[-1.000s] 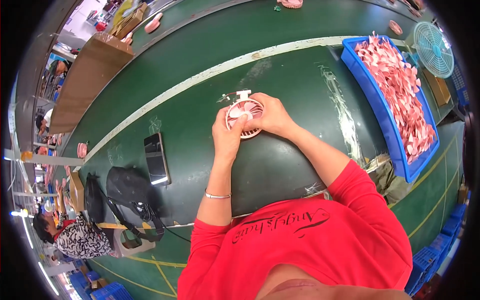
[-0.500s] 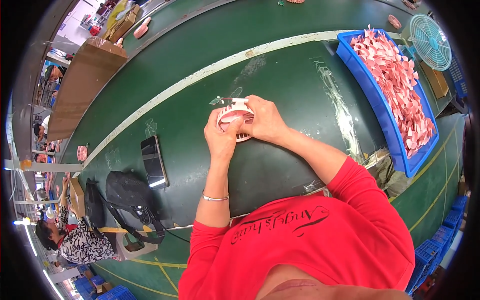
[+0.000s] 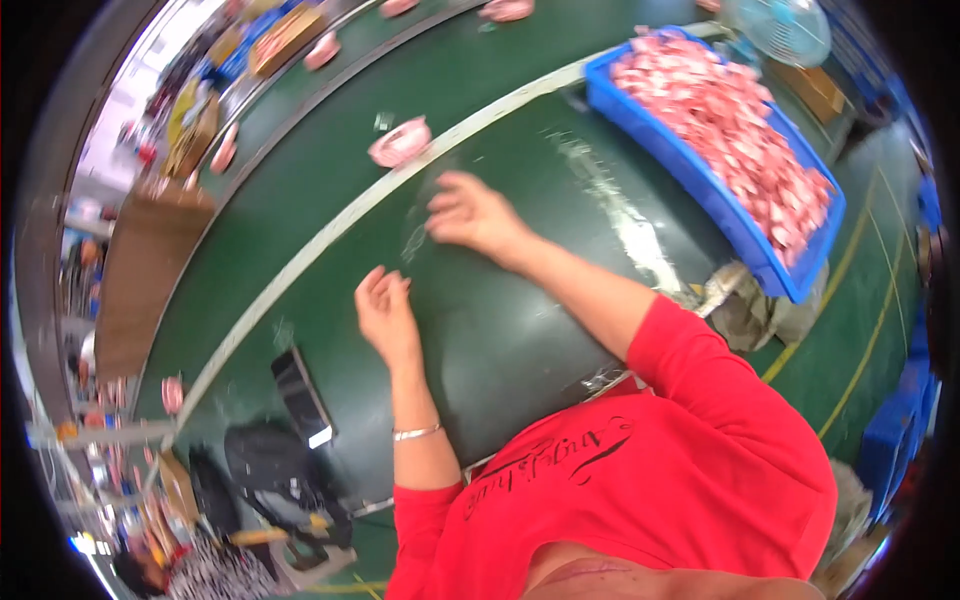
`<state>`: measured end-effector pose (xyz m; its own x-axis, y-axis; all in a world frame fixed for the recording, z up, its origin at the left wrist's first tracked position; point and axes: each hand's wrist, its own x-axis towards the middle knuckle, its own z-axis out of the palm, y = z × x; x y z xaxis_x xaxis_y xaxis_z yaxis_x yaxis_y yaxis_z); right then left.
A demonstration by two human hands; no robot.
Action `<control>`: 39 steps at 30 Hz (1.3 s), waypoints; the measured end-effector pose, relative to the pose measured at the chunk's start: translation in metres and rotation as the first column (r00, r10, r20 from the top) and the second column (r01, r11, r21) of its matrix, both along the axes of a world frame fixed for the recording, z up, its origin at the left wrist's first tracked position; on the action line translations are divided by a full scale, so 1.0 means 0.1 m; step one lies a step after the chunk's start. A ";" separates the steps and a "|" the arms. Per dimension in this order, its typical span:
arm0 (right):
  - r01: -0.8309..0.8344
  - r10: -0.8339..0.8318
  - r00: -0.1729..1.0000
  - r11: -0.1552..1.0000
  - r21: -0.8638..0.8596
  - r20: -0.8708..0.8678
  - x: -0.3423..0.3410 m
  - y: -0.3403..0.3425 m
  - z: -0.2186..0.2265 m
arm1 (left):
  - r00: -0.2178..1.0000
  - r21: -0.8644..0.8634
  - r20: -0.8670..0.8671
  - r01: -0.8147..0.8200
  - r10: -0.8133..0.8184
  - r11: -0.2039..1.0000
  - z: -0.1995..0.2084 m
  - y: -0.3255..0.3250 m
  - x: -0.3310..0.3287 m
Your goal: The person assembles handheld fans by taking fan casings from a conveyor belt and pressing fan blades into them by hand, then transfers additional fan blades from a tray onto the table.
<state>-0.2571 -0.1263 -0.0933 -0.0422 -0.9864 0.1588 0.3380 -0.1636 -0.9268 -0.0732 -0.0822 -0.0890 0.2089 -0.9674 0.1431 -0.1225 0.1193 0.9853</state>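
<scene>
A round pink fan housing (image 3: 400, 143) lies just past the white line on the green worktop, slightly blurred. Nearest to it is my right hand (image 3: 475, 212), held over the worktop with loosely bent fingers and nothing in them. My left hand (image 3: 386, 312) hovers lower and to the left, fingers half curled and empty, a silver bangle on its wrist. To the right, a blue tray (image 3: 690, 188) holds a heap of pink fan blades (image 3: 725, 135).
A dark phone (image 3: 302, 397) and a black bag (image 3: 270, 462) lie at the left. More pink housings (image 3: 507, 9) sit along the far belt. A blue fan (image 3: 785, 28) stands behind the tray. Brown cardboard (image 3: 150, 290) rises at far left; a co-worker (image 3: 220, 572) sits at lower left.
Both hands have let go of the pink housing, which now lies farther off past the white line. My hands have moved apart, and the whole view has shifted.
</scene>
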 end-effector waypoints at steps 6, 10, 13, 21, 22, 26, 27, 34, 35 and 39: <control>-0.027 -0.099 0.894 0.961 -0.274 -0.437 0.27 0.08 -0.02 | 0.994 -0.040 0.108 -0.005 0.009 0.999 0.01 -0.04 0.10; 0.025 -0.163 0.845 0.963 -0.267 -0.509 0.09 0.14 -0.13 | 0.988 -0.051 0.154 0.025 -0.017 0.998 0.01 -0.02 -0.07; -0.068 -0.069 0.731 0.983 -0.173 -0.678 -0.14 0.31 0.31 | 0.985 -0.038 0.174 0.016 -0.009 0.999 -0.03 -0.01 0.02; 0.438 -0.567 0.169 0.776 -0.454 -0.806 -2.53 1.49 1.30 | 0.935 -0.009 0.326 0.151 -0.140 0.989 -0.04 -0.05 0.06; 0.570 -0.459 0.056 0.744 -0.349 -0.887 -2.75 1.70 1.41 | 0.935 -0.009 0.328 0.146 -0.135 0.989 0.00 -0.06 0.06; 0.749 -0.233 -0.181 0.596 -0.287 -0.955 -3.96 2.40 1.30 | 0.910 0.113 0.204 0.345 -0.361 0.932 0.35 0.04 -0.43; 0.767 -0.211 -0.250 0.553 -0.326 -0.945 -4.07 2.47 1.27 | 0.860 0.117 0.232 0.439 -0.455 0.891 0.45 0.05 -0.61; 0.794 -0.140 -0.301 0.511 -0.329 -0.943 -4.61 2.26 0.73 | 0.384 -0.075 0.645 0.892 -0.660 0.446 1.01 0.51 -2.59; 0.774 -0.132 -0.371 0.503 -0.384 -0.919 -4.57 2.18 0.66 | 0.342 -0.113 0.694 0.921 -0.634 0.374 1.08 0.60 -2.82; 0.773 -0.052 -0.443 0.482 -0.411 -0.895 -4.46 2.04 0.61 | 0.288 -0.157 0.808 0.946 -0.514 0.283 1.12 0.84 -3.52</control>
